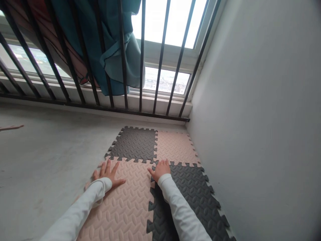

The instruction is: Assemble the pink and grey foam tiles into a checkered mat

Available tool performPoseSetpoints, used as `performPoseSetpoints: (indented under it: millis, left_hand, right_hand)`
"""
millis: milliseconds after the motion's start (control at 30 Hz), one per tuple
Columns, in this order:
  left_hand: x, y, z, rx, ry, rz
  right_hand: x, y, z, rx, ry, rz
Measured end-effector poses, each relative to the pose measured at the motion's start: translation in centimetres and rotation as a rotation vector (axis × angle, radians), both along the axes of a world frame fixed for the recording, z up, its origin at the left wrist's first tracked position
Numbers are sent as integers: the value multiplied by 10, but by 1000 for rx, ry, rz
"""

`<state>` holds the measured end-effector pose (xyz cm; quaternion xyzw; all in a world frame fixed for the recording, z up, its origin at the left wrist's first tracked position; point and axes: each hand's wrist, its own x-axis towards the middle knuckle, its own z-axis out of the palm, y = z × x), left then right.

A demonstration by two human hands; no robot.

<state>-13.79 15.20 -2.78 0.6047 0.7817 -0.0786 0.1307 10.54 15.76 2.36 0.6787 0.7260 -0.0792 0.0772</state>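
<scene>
Left hand is spread on near pink foam tile, left sleeve hiding part of that tile's outer edge; right hand is at the seam with near dark gray foam tile, fingers together, thumb out, can't tell if pressing or pinching. Both near tiles run off the bottom, right sleeve covering some of the gray; far dark gray foam tile and far pink foam tile lie beyond, near railing.
</scene>
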Motion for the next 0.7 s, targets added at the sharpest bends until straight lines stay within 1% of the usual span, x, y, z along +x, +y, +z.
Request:
performPoseSetpoints:
  millis: [133,167,233,300,333,400,467,567,633,700]
  left_hand:
    - [0,0,0,13,15,3]
    - [0,0,0,16,15,1]
    - [0,1,-1,18,9,-5]
    - [-2,1,-4,30,-1,-11]
    - [-3,2,-5,41,-5,-13]
    - [-5,2,-9,65,-11,-18]
    - [-6,2,-11,74,-16,-21]
    - [-4,2,-7,47,-10,-16]
    - [-2,1,-3,22,-5,-9]
    - [0,0,0,5,-4,-4]
  right_hand:
    - [27,9,8,-37,106,64]
    - [36,9,10,-27,121,44]
    - [54,6,10,38,115,-47]
    - [69,1,6,113,89,-121]
    - [75,-1,3,125,78,-129]
    - [84,-3,-3,103,70,-92]
    - [92,-1,-3,52,84,-66]
    - [106,5,5,-43,133,-84]
    - [116,5,11,-52,126,-113]
    - [122,0,13,-30,91,-145]
